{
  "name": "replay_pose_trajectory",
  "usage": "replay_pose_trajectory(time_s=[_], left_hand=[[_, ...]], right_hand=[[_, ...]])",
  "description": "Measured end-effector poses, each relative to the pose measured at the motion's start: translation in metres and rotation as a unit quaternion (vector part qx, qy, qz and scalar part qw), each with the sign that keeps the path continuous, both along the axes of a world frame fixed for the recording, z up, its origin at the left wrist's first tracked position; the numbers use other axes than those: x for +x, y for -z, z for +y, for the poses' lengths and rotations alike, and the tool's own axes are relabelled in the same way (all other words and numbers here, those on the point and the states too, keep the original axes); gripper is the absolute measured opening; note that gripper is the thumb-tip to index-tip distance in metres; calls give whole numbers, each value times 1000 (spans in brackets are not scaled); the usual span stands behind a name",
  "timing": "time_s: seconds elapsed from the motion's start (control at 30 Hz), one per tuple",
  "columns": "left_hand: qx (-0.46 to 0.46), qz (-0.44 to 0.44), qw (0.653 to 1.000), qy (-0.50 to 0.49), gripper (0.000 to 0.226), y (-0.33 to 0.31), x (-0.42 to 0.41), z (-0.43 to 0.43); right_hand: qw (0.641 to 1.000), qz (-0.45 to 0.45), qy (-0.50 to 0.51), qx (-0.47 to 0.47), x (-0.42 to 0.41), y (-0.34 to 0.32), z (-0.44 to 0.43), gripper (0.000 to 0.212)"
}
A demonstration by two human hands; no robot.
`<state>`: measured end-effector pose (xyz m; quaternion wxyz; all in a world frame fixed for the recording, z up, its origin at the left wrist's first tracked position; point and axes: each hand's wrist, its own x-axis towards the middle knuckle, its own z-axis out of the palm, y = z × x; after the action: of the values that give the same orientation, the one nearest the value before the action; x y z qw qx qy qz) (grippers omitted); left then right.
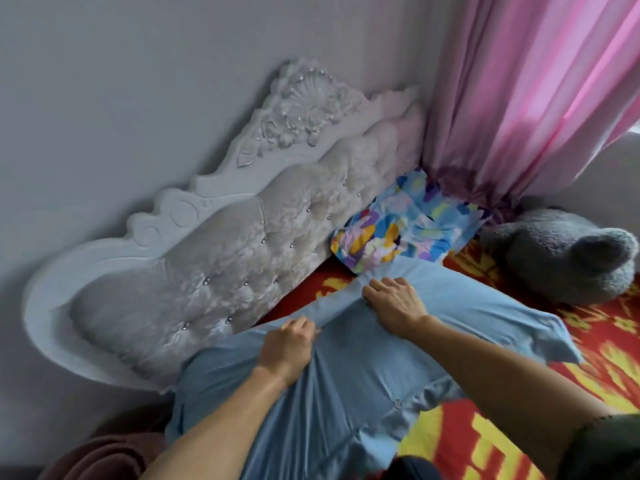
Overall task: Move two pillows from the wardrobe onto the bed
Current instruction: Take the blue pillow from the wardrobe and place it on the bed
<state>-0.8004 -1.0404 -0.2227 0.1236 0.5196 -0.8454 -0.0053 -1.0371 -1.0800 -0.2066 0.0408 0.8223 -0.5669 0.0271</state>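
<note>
A large light-blue pillow (363, 372) lies on the bed (595, 344), which has a red and yellow patterned sheet. Its far edge sits close to the headboard. My left hand (289, 344) is clenched on a fold of the pillow's cover near its top edge. My right hand (394, 303) grips the same ridge of blue fabric a little further along. A second pillow (405, 230) in a bright floral blue cover rests against the headboard in the bed's far corner, just beyond the blue one.
A white carved, tufted headboard (214, 258) stands against the grey wall. A pink curtain (526, 98) hangs over the bed's far corner. A grey plush toy (568, 258) lies on the bed at right. A brown cloth (107, 455) sits at bottom left.
</note>
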Motion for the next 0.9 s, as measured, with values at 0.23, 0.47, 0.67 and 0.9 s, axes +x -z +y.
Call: replay_pose_trajectory(time_s=[0.23, 0.47, 0.67, 0.9], left_hand=[[63, -24, 990, -123, 20, 54, -3, -61], [80, -55, 979, -180, 25, 152, -20, -128], [209, -109, 951, -200, 23, 254, -36, -124], [212, -104, 948, -213, 61, 338, -31, -115]], right_hand=[[989, -8, -132, 66, 18, 63, -120, 15], [981, -26, -179, 77, 14, 157, -204, 13], [975, -43, -207, 65, -15, 277, -196, 12], [983, -66, -156, 66, -20, 374, -191, 21]])
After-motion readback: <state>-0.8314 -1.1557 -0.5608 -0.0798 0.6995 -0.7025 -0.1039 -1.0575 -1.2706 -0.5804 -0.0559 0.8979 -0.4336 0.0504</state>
